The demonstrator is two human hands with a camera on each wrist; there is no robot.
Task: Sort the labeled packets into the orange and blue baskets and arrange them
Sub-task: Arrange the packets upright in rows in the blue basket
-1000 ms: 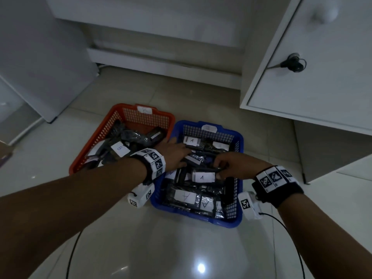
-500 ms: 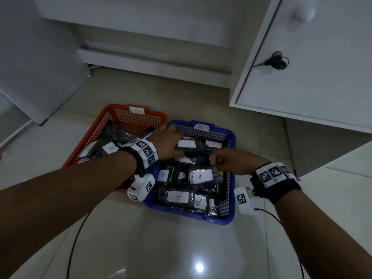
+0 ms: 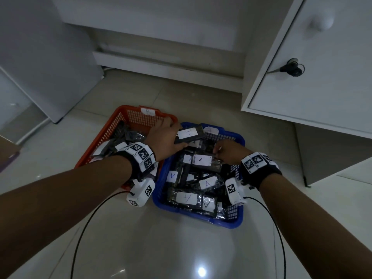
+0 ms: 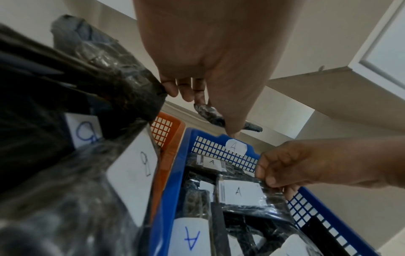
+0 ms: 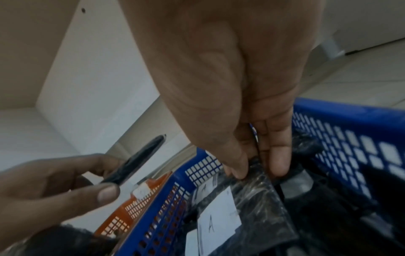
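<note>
Both forearms reach forward and down over two baskets set side by side on the tiled floor (image 3: pixel 124 234). The left hand (image 3: pixel 164 138) is raised above the far rim where the orange basket (image 3: pixel 112 125) meets the blue basket (image 3: pixel 240 220), thumb and fingers pinching a dark packet labeled A (image 3: pixel 189 134). The right hand (image 3: pixel 228 151), palm down inside the blue basket, pinches the edge of another A-labeled packet (image 3: pixel 202 161) lying on the pile there.
</note>
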